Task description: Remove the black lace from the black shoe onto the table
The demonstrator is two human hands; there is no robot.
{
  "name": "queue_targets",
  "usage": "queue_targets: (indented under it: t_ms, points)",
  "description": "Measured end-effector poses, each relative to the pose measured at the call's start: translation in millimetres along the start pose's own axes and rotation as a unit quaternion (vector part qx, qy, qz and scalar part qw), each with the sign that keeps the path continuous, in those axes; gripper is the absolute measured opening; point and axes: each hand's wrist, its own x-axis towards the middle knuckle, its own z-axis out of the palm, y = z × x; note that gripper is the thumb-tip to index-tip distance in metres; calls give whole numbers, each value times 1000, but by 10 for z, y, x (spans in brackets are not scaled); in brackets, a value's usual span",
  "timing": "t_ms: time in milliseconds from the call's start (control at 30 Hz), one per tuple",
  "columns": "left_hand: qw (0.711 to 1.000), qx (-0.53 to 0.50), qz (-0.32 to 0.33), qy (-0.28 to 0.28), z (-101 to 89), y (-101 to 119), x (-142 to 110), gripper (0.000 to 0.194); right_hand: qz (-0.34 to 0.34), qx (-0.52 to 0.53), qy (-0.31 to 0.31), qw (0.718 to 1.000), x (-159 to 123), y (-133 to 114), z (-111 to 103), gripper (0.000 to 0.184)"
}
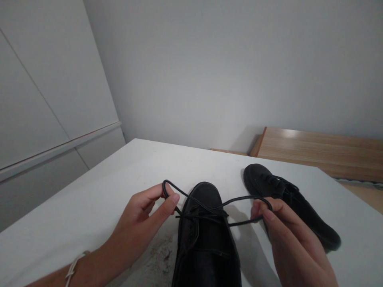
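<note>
A black lace-up shoe (pixel 206 239) stands on the white table (pixel 143 159), its toe pointing away from me. Its black shoelace (pixel 191 196) is drawn out into a loop on each side, and the loops cross above the shoe's throat. To the left of the toe, my left hand (pixel 143 223) pinches one loop between thumb and forefinger. On the other side my right hand (pixel 287 235) grips the second loop the same way. Behind that hand lies a second black shoe (pixel 287 195) with its laces in place, partly covered by my fingers.
Dark smudges (pixel 163 255) mark the tabletop left of the near shoe. Beyond the table's right back edge sits a wood-grain piece of furniture (pixel 314 147). A grey wall (pixel 191 71) rises behind, and white panels (pixel 44 79) stand at the left.
</note>
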Motion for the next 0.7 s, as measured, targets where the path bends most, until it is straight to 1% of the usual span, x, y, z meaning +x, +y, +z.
queue_targets:
  t_ms: [133,233,300,400,467,700]
  points:
    - [999,18,24,27,-45,11,-8,28,-47,37,22,998,10,-70,76,22]
    - [997,51,23,48,-54,-1,-4,33,-63,52,28,996,12,-103,127,19]
    - [998,21,23,50,-46,-22,3,35,-69,54,33,996,13,-112,144,18]
    - [996,-73,25,50,-20,-40,8,32,-81,36,51,995,19,-124,148,20]
    - [994,-93,25,59,-5,-31,6,29,-86,15,67,994,23,-134,138,22]
    - [994,-31,59,84,-17,-12,-40,27,-70,-24,135,988,-19,-130,70,26]
